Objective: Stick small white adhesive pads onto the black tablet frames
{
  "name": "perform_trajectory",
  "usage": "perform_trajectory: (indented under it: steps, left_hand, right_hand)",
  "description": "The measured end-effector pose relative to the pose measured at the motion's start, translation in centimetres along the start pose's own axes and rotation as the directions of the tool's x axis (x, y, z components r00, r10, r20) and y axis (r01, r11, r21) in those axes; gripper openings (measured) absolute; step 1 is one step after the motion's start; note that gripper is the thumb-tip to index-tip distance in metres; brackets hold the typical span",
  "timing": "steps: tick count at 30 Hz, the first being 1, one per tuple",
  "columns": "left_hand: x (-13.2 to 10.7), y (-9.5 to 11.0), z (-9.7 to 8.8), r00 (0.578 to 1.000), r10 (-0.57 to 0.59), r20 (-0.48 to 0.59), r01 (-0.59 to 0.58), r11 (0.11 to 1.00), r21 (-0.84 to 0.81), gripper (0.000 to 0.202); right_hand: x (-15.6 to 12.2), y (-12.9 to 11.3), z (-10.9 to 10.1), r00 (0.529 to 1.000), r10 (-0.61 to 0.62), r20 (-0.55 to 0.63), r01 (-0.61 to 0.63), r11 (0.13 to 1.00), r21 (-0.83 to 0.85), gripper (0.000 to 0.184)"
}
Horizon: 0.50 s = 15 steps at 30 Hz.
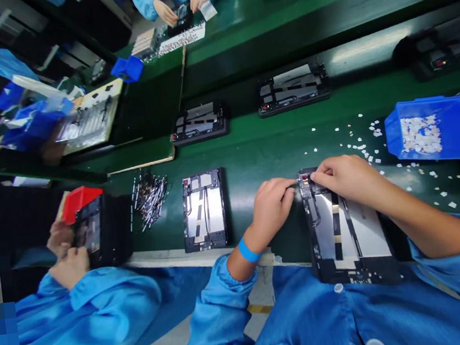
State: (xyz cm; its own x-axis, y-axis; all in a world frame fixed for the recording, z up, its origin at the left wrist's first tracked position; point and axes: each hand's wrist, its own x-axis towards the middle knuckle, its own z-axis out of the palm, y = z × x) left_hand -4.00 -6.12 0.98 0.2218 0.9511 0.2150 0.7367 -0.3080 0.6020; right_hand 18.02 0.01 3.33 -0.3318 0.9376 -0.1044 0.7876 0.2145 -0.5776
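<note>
In front of me lies an opened tablet (365,218), its silver battery plates, dark flex cables and circuit board uncovered. My left hand (273,207) is at its upper left corner, index finger stretched to the edge beside the small red-marked camera part (305,178). The thumb stands a little apart and nothing shows between the fingers. My right hand (345,179) rests over the tablet's top edge, thumb and fingertips pinched together low on the board. Whatever they hold, if anything, is hidden. A blue band (249,249) circles my left wrist.
Another opened tablet (204,211) lies left, beside a pile of thin strips (150,199). More tablets (293,89) sit further back. A blue bin (453,127) holds small white pieces, with others scattered (371,151) nearby. Co-workers' hands (71,262) work at left and across the bench.
</note>
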Motion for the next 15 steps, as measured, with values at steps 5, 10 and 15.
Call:
perform_trajectory:
  steps: [5, 10, 15]
  left_hand:
    - [0.1, -0.5, 1.1, 0.987, 0.1, 0.122, -0.12, 0.979, 0.164, 0.034]
    - [0.2, -0.7, 1.4, 0.981, 0.113, 0.155, -0.14, 0.974, 0.18, 0.037]
    - [0.6, -0.8, 1.2, 0.972, 0.135, 0.193, -0.174, 0.965, 0.198, 0.039]
  right_hand:
    - [2.1, -0.1, 1.0, 0.994, 0.077, 0.083, -0.068, 0.992, -0.107, 0.03]
    - [1.8, -0.3, 1.7, 0.995, 0.092, 0.043, -0.084, 0.982, -0.171, 0.03]
    - [2.2, -0.1, 1.8, 0.998, 0.047, 0.029, -0.04, 0.98, -0.193, 0.031]
